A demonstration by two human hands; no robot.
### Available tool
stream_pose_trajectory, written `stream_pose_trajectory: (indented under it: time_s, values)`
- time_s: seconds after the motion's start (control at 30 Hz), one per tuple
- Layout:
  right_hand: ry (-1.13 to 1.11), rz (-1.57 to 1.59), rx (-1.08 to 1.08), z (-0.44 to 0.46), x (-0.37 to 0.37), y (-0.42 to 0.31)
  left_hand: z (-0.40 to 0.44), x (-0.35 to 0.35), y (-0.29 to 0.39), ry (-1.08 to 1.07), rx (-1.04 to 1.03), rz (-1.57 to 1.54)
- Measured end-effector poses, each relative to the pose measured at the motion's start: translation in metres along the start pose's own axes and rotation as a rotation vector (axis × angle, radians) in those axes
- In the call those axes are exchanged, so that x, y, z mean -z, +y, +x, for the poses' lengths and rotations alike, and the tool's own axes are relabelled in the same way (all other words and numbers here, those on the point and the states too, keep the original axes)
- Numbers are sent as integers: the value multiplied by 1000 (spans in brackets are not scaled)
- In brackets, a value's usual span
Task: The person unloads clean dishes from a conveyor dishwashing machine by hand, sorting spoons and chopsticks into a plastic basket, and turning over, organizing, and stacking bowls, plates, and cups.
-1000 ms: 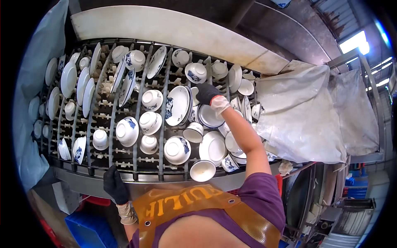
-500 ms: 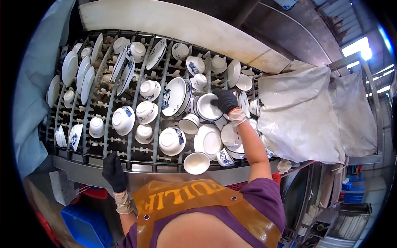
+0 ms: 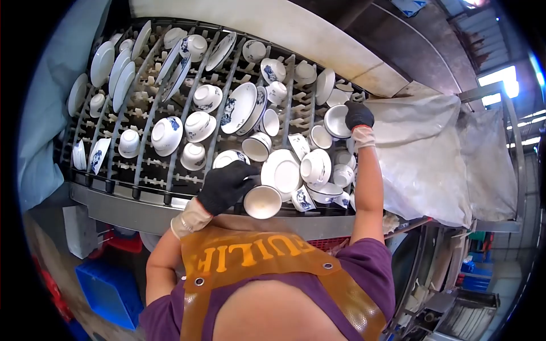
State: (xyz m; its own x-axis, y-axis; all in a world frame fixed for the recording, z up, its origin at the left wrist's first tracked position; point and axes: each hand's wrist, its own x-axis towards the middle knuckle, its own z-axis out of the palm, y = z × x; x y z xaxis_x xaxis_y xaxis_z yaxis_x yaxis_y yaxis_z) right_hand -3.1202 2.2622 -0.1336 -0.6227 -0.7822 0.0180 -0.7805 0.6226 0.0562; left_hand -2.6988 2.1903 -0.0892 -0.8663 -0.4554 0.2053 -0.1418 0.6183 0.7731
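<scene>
Both my hands wear black gloves, with pale cuffs at the wrists. At the right side of the rack, my right hand [image 3: 359, 116] grips the rim of a white bowl [image 3: 336, 121]. My left hand [image 3: 227, 186] reaches over the front edge, fingers stretched to the right. Its fingertips are close to a tilted white bowl [image 3: 263, 202], and whether they touch it I cannot tell. Partly hidden behind that hand is a blue-patterned bowl [image 3: 230, 158]. Between my hands lie a white oval plate [image 3: 281, 172], a tilted bowl [image 3: 257, 147] and a stacked bowl [image 3: 314, 168].
Plates stand on edge and bowls sit upside down along the pegged conveyor rack [image 3: 165, 192]. A metal ledge [image 3: 125, 203] runs along its front. Whitish plastic sheeting [image 3: 409, 153] hangs at the right. A blue crate [image 3: 111, 292] stands on the floor at lower left.
My right hand has moved right with the white bowl, away from the middle pile. My left hand has left the front ledge and come right, over the near bowls. The camera view has shifted slightly.
</scene>
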Motion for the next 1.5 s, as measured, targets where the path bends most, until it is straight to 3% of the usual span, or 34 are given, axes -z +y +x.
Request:
stream_pose_trajectory:
  time_s: [0.07,0.13,0.17,0.2,0.23,0.3,0.33,0.37,0.4,0.43,0.47,0.53,0.6,0.67,0.7,0.8,0.87,0.9,0.93,0.97,1.0,1.07,1.13,1.17,1.2,1.23,1.27,1.33,1.4,1.43,1.5]
  values:
    - [8,-105,-28,-3,0,4,12,-19,-10,-41,-17,11]
    - [241,-350,-179,3,-7,-6,25,-30,-12,-32,17,188]
    - [442,-338,54,13,-22,-7,27,-50,-32,68,-30,173]
    - [278,30,137,-1,8,-47,34,-53,-31,71,-27,174]
    - [266,387,317,-5,1,-75,43,-57,-28,10,78,208]
    - [-56,649,499,-12,-14,-128,62,-61,-25,-212,300,336]
    - [-168,574,566,-17,-11,-151,61,-69,-34,-222,299,346]
    - [-154,517,699,-12,-34,-163,59,-84,-52,-109,149,406]
    - [-199,539,649,-13,-36,-173,62,-83,-55,7,-2,465]
    - [-147,493,651,-9,-34,-172,57,-80,-56,-11,74,270]
    - [-102,444,654,-9,-34,-168,55,-73,-62,-12,77,275]
    - [226,493,550,-42,-8,-165,50,-40,-60,-65,336,-312]
    - [512,392,650,-77,-5,-156,55,4,-40,-61,312,-670]
    - [289,372,757,-103,-6,-138,72,35,-40,-23,268,-749]
    - [159,518,662,-106,-15,-125,85,49,-38,37,271,-786]
    - [158,456,249,-92,-1,-80,143,76,-45,174,265,-726]
    - [314,402,192,-87,-22,-57,187,83,-87,154,199,-623]
    - [109,417,83,-88,-41,-50,207,82,-105,125,268,-633]
    - [-327,621,-45,-79,-22,-50,223,79,-121,96,335,-642]
    - [-257,617,1,-75,-35,-47,233,76,-135,68,514,-658]
    - [-189,610,48,-72,-47,-44,243,69,-156,6,541,-687]
    - [37,994,137,-62,-49,-41,256,50,-205,-83,540,-620]
    - [-7,1328,24,-38,-57,-34,253,43,-168,-114,701,-144]
    - [-4,1224,-11,-33,-51,-33,262,31,-230,-97,370,326]
    - [-1,1121,-41,-32,-43,-33,271,24,-264,-65,265,646]
    - [-96,1176,-68,-42,-27,-40,262,25,-240,16,244,463]
    - [-202,769,-29,-53,5,-50,249,30,-195,103,224,278]
    - [-42,713,295,-96,-14,-45,215,39,-121,-42,108,-33]
    - [-27,645,381,-141,3,-64,175,36,-80,-217,45,-56]
    - [-206,642,159,-156,11,-71,153,31,-58,-288,87,-131]
    - [-147,687,177,-169,6,-59,117,16,-38,-383,191,-214]
